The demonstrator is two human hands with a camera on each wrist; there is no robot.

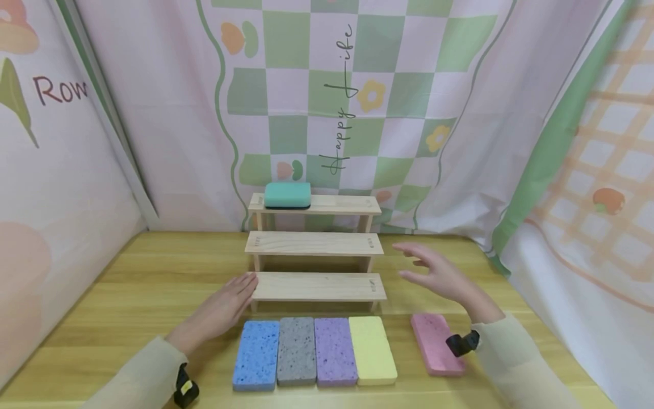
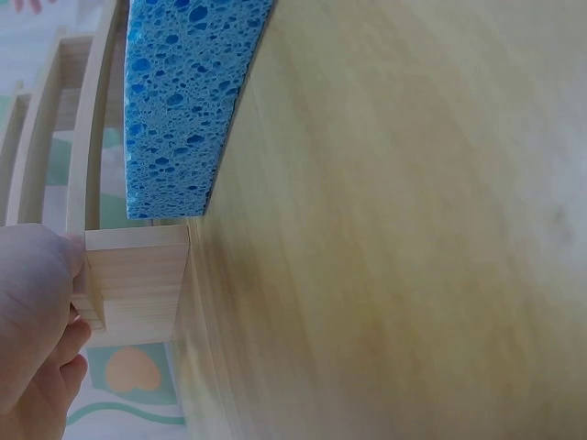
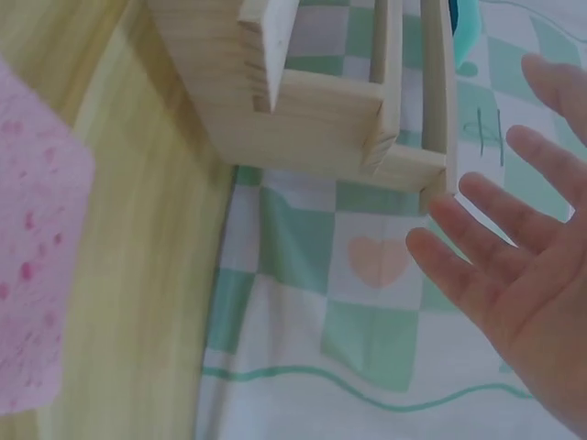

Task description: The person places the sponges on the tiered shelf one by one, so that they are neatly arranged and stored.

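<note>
A three-step wooden shelf [image 1: 319,287] stands on the table. My left hand [image 1: 225,307] holds the left end of its lowest step; in the left wrist view, the fingers [image 2: 69,353] bend at that end. To the right of the shelf, my right hand [image 1: 434,272] is raised with spread, slightly bent fingers, holding nothing and apart from the wood. A teal sponge [image 1: 287,195] lies on the top step at its left. In front of the shelf, a blue sponge [image 1: 256,355], a grey one, a purple sponge [image 1: 335,352] and a yellow sponge [image 1: 373,350] lie side by side.
A pink sponge [image 1: 436,343] lies apart on the right, partly below my right wrist. Printed curtains [image 1: 337,113] hang behind the shelf and along both sides of the wood-grain table [image 1: 168,272]. Each wrist carries a small black camera.
</note>
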